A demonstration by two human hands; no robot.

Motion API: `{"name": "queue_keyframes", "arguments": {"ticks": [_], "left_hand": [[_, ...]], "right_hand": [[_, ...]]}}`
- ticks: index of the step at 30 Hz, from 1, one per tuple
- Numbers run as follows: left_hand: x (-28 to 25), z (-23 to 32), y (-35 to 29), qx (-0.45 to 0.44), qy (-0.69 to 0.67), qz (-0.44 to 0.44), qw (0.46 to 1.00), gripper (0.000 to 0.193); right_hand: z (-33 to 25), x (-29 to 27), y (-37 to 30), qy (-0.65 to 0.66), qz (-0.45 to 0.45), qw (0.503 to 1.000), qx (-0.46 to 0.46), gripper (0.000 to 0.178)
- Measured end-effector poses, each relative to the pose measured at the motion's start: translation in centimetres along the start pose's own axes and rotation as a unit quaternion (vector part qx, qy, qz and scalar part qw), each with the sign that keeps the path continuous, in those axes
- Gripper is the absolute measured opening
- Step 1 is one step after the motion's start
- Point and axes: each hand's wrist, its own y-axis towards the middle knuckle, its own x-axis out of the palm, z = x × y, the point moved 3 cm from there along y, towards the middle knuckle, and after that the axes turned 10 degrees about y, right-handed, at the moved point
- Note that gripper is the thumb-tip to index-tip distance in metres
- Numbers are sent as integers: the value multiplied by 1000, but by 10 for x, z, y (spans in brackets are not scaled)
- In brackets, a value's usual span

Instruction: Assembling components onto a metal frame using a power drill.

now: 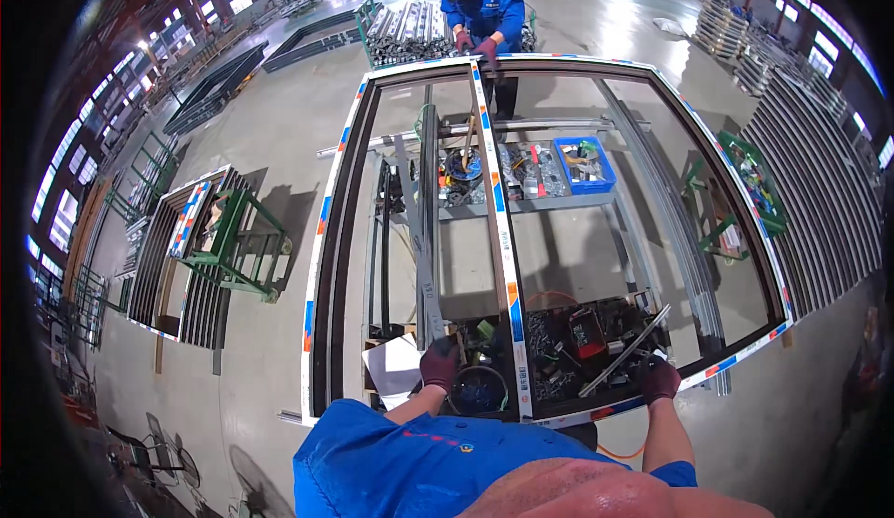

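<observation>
A large window frame with dark inner profiles and white film with blue and orange marks lies in front of me, a bar dividing it in the middle. My left hand, in a dark red glove, is closed at the near end of a grey metal bar; its fingertips are hidden. At the near right side, my right hand, gloved alike, is closed beside the frame's near rail. Something small and pale shows at its fingers, too small to name. A thin silver strip lies just left of it.
Opposite, a co-worker in blue rests gloved hands on the frame's far rail. Below the frame are a shelf with a blue bin and a tray of hardware with a red-and-black tool. Green carts and stacked profiles flank it.
</observation>
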Motion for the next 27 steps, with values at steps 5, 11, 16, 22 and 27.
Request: {"name": "queue_keyframes", "arguments": {"ticks": [5, 11, 16, 22, 27], "left_hand": [[-14, -23, 10, -53, 21, -59, 997, 46], [-19, -35, 26, -40, -98, -99, 989, 48], [-25, -16, 15, -42, 20, -22, 999, 59], [-27, -13, 18, -36, 42, -33, 998, 64], [-28, -11, 15, 17, 70, -3, 997, 62]], "right_hand": [[9, 12, 4, -27, 10, 1000, -2, 42], [14, 18, 9, -46, -3, 999, 2, 47], [12, 17, 5, -37, 6, 999, -20, 47], [14, 24, 8, -64, -18, 998, 11, 45], [10, 21, 5, -73, -19, 997, 22, 46]]}}
